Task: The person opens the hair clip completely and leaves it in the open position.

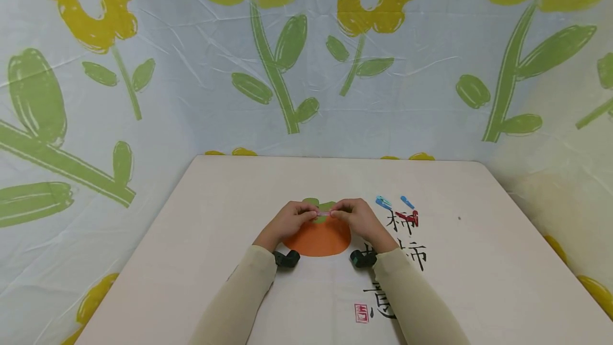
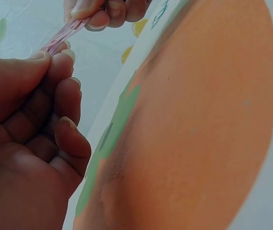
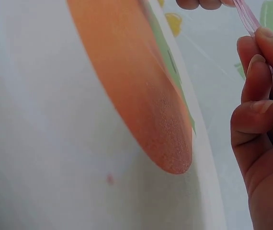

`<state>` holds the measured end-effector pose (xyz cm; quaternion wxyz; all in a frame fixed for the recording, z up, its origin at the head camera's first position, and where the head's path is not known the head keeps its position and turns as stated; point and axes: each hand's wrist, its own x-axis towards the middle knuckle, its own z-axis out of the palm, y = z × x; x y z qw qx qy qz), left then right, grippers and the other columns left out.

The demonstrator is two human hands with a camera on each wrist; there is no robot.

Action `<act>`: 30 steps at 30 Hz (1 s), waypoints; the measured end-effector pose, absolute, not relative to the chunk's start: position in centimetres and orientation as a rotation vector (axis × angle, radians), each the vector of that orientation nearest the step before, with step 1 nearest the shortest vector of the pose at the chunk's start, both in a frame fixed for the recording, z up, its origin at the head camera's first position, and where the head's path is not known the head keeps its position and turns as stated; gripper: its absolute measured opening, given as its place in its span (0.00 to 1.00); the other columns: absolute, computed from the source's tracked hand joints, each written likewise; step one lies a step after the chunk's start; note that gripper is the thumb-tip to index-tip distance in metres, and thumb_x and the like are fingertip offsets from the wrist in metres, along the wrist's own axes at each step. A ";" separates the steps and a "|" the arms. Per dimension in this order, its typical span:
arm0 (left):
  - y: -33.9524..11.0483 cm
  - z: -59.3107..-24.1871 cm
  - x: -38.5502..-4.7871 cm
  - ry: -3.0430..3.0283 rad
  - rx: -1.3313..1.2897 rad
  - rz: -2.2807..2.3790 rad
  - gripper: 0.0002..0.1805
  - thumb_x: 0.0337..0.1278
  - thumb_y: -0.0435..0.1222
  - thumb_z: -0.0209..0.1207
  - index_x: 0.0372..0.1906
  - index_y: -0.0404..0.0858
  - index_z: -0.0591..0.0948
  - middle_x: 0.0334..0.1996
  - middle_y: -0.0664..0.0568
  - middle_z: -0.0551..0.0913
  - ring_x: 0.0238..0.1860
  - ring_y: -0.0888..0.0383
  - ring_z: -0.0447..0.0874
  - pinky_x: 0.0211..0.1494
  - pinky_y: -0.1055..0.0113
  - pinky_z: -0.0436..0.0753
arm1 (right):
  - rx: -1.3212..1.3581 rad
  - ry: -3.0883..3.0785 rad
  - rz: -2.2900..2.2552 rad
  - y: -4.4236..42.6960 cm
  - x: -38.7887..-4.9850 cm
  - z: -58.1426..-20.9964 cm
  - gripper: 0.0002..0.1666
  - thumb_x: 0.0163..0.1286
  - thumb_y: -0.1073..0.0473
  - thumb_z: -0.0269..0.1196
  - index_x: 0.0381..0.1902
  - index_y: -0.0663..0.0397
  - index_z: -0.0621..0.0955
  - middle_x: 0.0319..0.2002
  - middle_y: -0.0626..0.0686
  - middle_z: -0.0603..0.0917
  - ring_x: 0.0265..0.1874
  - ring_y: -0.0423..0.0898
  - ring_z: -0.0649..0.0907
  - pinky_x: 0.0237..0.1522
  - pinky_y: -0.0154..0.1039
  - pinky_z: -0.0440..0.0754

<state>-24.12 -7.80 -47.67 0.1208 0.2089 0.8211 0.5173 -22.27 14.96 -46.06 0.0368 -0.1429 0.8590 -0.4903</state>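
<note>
A pink snap hair clip [image 1: 323, 213] is held between both hands, above the orange fruit print [image 1: 317, 241] on the table. My left hand [image 1: 290, 221] pinches one end between thumb and index finger; the left wrist view shows the slim, slotted clip [image 2: 63, 36] slanting from that grip towards the other hand. The opposite end is pinched by my right hand [image 1: 362, 221], whose other fingers curl inward. In the right wrist view the fingers partly hide the clip [image 3: 246, 17].
Blue hair clips [image 1: 383, 202] lie on the table to the right, beyond the right hand. Red hair clips [image 1: 408, 218] rest close by, over black printed characters [image 1: 415, 254]. A flower-patterned cloth [image 1: 191, 68] hangs behind the table's far edge.
</note>
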 end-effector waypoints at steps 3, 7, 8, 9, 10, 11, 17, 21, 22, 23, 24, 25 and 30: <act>-7.8 -47.8 -24.2 2.404 0.601 1.518 0.12 0.68 0.42 0.55 0.45 0.43 0.86 0.40 0.54 0.85 0.42 0.58 0.78 0.51 0.63 0.77 | -0.470 2.624 -1.513 15.0 -22.3 -46.1 0.08 0.66 0.54 0.65 0.36 0.50 0.87 0.36 0.53 0.88 0.33 0.47 0.77 0.36 0.39 0.75; -7.9 -47.9 -24.4 2.399 0.579 1.526 0.10 0.68 0.42 0.56 0.43 0.46 0.86 0.39 0.55 0.85 0.42 0.58 0.78 0.52 0.62 0.76 | -0.454 2.621 -1.520 15.0 -22.4 -46.2 0.08 0.66 0.53 0.65 0.35 0.49 0.87 0.35 0.53 0.88 0.33 0.47 0.77 0.35 0.39 0.75; -7.9 -47.9 -24.4 2.397 0.580 1.528 0.10 0.67 0.42 0.56 0.44 0.46 0.86 0.40 0.55 0.85 0.43 0.59 0.78 0.52 0.62 0.77 | -0.442 2.623 -1.520 15.0 -22.4 -46.3 0.08 0.66 0.53 0.65 0.35 0.49 0.87 0.35 0.53 0.87 0.33 0.47 0.77 0.35 0.38 0.75; -7.9 -47.9 -24.4 2.397 0.580 1.525 0.10 0.67 0.42 0.56 0.43 0.46 0.86 0.40 0.55 0.86 0.43 0.59 0.79 0.53 0.62 0.77 | -0.426 2.624 -1.519 15.0 -22.4 -46.3 0.08 0.65 0.53 0.65 0.35 0.49 0.87 0.35 0.52 0.87 0.33 0.46 0.77 0.35 0.38 0.75; -7.9 -48.0 -24.4 2.398 0.581 1.520 0.10 0.67 0.43 0.56 0.43 0.47 0.86 0.40 0.55 0.86 0.43 0.59 0.79 0.53 0.61 0.77 | -0.412 2.625 -1.518 15.0 -22.4 -46.3 0.07 0.65 0.53 0.66 0.35 0.48 0.87 0.35 0.51 0.87 0.33 0.47 0.77 0.35 0.38 0.75; -7.9 -48.0 -24.4 2.400 0.581 1.515 0.10 0.67 0.43 0.57 0.43 0.47 0.86 0.40 0.56 0.86 0.44 0.59 0.79 0.53 0.61 0.77 | -0.404 2.626 -1.518 15.0 -22.4 -46.3 0.07 0.65 0.52 0.66 0.35 0.48 0.87 0.35 0.51 0.87 0.33 0.46 0.77 0.35 0.38 0.75; -7.9 -47.8 -24.3 2.435 0.577 1.482 0.09 0.66 0.44 0.58 0.42 0.49 0.87 0.40 0.57 0.86 0.44 0.57 0.78 0.52 0.61 0.76 | -0.392 2.651 -1.511 14.9 -22.4 -46.4 0.05 0.66 0.55 0.65 0.35 0.46 0.87 0.36 0.48 0.86 0.37 0.46 0.78 0.38 0.38 0.76; -7.8 -47.4 -24.1 2.484 0.575 1.448 0.08 0.64 0.43 0.59 0.40 0.50 0.88 0.41 0.57 0.85 0.45 0.57 0.77 0.53 0.60 0.77 | -0.385 2.673 -1.488 14.9 -22.4 -46.5 0.04 0.66 0.57 0.65 0.34 0.46 0.87 0.38 0.48 0.86 0.39 0.46 0.79 0.42 0.39 0.77; -7.8 -47.3 -24.1 2.500 0.577 1.436 0.07 0.64 0.42 0.60 0.40 0.50 0.88 0.41 0.58 0.85 0.45 0.58 0.77 0.53 0.60 0.77 | -0.385 2.678 -1.480 14.9 -22.4 -46.5 0.04 0.66 0.58 0.65 0.34 0.46 0.87 0.38 0.48 0.86 0.39 0.46 0.79 0.42 0.38 0.77; -7.7 -47.3 -24.0 2.514 0.587 1.426 0.07 0.63 0.42 0.60 0.39 0.50 0.88 0.42 0.57 0.85 0.45 0.58 0.78 0.53 0.60 0.77 | -0.383 2.677 -1.476 14.9 -22.4 -46.5 0.04 0.66 0.58 0.65 0.34 0.47 0.87 0.38 0.48 0.86 0.39 0.46 0.79 0.42 0.39 0.77; -7.7 -47.3 -24.0 2.530 0.589 1.413 0.07 0.63 0.42 0.61 0.39 0.50 0.88 0.43 0.57 0.85 0.45 0.58 0.78 0.53 0.60 0.78 | -0.381 2.676 -1.470 14.9 -22.4 -46.5 0.04 0.65 0.58 0.65 0.34 0.47 0.87 0.38 0.48 0.86 0.39 0.46 0.79 0.42 0.38 0.77; -7.7 -47.3 -24.1 2.545 0.596 1.401 0.07 0.62 0.41 0.61 0.38 0.50 0.88 0.44 0.57 0.85 0.45 0.58 0.78 0.52 0.60 0.78 | -0.381 2.673 -1.465 14.8 -22.4 -46.5 0.04 0.65 0.58 0.65 0.34 0.48 0.87 0.38 0.48 0.86 0.39 0.46 0.79 0.42 0.38 0.77; -7.7 -47.6 -24.1 2.617 0.632 1.331 0.06 0.61 0.41 0.62 0.37 0.50 0.88 0.44 0.58 0.86 0.44 0.58 0.79 0.50 0.61 0.79 | -0.371 2.663 -1.427 14.7 -22.3 -46.5 0.04 0.65 0.57 0.66 0.35 0.48 0.88 0.37 0.47 0.86 0.38 0.46 0.79 0.42 0.38 0.78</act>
